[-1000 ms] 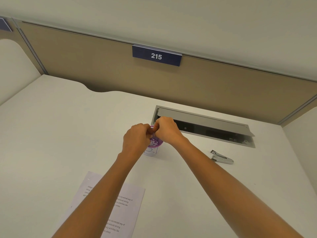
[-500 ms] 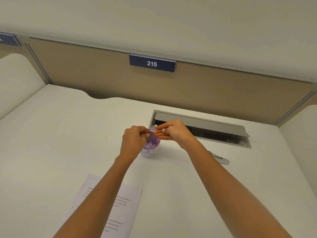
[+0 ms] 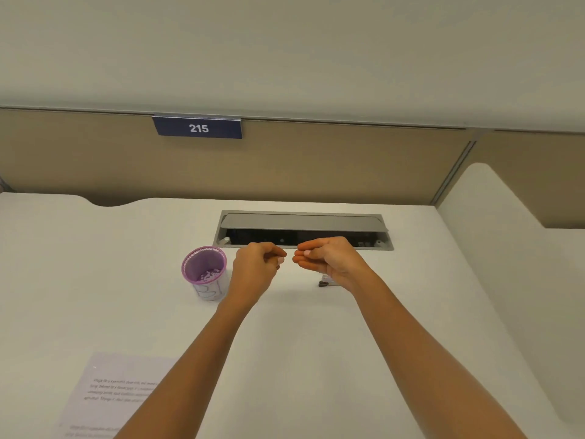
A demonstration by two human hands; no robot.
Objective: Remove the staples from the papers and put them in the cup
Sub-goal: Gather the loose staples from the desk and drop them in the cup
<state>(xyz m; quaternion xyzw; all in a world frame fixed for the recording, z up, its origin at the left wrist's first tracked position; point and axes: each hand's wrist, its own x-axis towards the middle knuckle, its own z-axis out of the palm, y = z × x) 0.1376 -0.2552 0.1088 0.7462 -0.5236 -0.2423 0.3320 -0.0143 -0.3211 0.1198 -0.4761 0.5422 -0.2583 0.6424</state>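
Observation:
A small white cup (image 3: 205, 274) with a purple rim and purple inside stands on the white desk (image 3: 95, 280), with small pale bits at its bottom. Just right of it, my left hand (image 3: 256, 267) hovers with its fingers curled in a pinch; nothing shows between them. My right hand (image 3: 329, 258) faces it a short gap away, fingers loosely curled, nothing visible in it. The printed papers (image 3: 117, 391) lie at the near left, partly under my left forearm. A metal staple remover (image 3: 326, 280) lies on the desk, mostly hidden beneath my right hand.
An open grey cable hatch (image 3: 304, 221) is set into the desk just beyond my hands. A beige partition with a blue "215" label (image 3: 198, 128) closes the back. A white side panel (image 3: 506, 248) rises at the right.
Both hands have come away from over the cup, shifting to its right and parting slightly. The cup's opening is now uncovered. The view has panned, so the cup sits further left.

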